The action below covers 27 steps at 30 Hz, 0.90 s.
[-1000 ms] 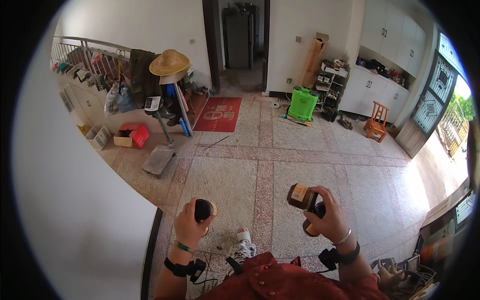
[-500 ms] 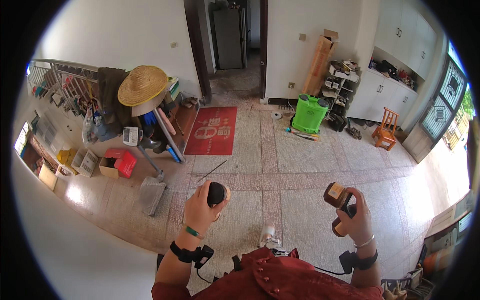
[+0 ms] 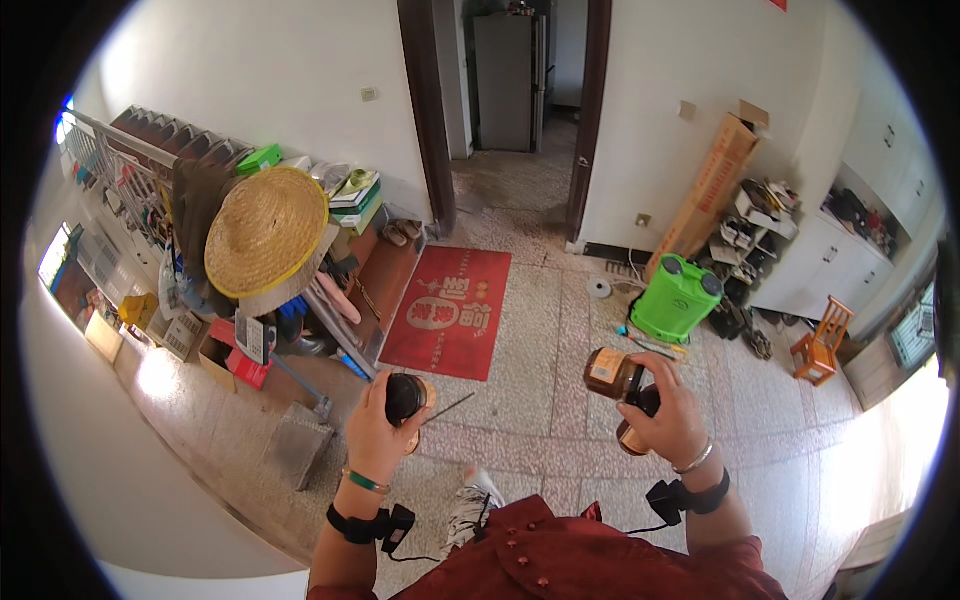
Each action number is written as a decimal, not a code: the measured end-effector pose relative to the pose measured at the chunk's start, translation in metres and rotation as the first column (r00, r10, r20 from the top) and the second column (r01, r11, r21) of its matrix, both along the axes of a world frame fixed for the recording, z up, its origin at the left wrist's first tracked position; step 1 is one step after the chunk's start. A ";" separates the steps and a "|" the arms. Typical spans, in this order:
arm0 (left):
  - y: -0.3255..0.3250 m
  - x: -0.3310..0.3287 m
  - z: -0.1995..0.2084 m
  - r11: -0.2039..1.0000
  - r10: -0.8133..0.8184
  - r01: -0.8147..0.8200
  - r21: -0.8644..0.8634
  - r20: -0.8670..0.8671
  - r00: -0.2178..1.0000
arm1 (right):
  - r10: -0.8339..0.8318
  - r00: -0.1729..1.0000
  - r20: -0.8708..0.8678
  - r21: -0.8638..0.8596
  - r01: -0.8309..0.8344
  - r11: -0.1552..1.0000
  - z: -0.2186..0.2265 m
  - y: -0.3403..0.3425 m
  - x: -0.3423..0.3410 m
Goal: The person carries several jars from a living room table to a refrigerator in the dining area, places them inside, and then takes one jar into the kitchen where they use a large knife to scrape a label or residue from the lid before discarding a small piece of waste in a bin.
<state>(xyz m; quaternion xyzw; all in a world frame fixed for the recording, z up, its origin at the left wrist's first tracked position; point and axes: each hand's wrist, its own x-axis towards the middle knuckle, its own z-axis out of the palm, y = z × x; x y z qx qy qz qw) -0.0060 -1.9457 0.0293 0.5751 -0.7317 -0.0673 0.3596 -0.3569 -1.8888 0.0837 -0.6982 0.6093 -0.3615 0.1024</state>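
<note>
My left hand is closed around a wooden handle topped with a round black knob, held upright in front of my chest. My right hand grips a second wooden handle whose brown block-shaped head and black part point left. The two hands are apart, roughly level, above a speckled tile floor. Each wrist wears a black strap with a small device, and the left also has a green bangle. My shoe shows between the arms.
A red doormat lies before an open doorway. To the left stands a cluttered rack with a straw hat, with a grey dustpan below it. On the right are a green sprayer tank, a tall cardboard box and a small wooden chair.
The view has moved toward the doormat and the rack, which now look larger and nearer. Both hands keep the same grip; the right hand sits a little lower and farther right.
</note>
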 end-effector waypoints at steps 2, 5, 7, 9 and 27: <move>-0.054 0.000 -0.007 1.000 0.017 -0.018 0.005 0.035 0.999 | 0.038 0.999 -0.005 -0.020 -0.038 0.999 -0.007 -0.056 0.000; -0.139 0.005 -0.025 0.999 0.009 -0.005 -0.044 0.094 0.996 | 0.048 0.999 -0.011 -0.055 -0.049 0.997 -0.015 -0.136 -0.005; -0.198 0.000 -0.025 0.994 -0.022 0.033 -0.103 0.102 0.995 | 0.006 1.000 -0.023 -0.061 -0.007 0.998 -0.015 -0.183 -0.012; -0.256 -0.010 -0.020 0.999 -0.037 0.040 -0.025 0.112 0.993 | -0.086 0.996 -0.020 -0.037 0.086 0.996 -0.014 -0.227 -0.023; -0.717 -0.122 -0.022 0.996 -0.079 0.082 -0.018 0.134 0.988 | -0.167 0.982 -0.090 -0.099 0.158 0.983 -0.019 -0.666 -0.133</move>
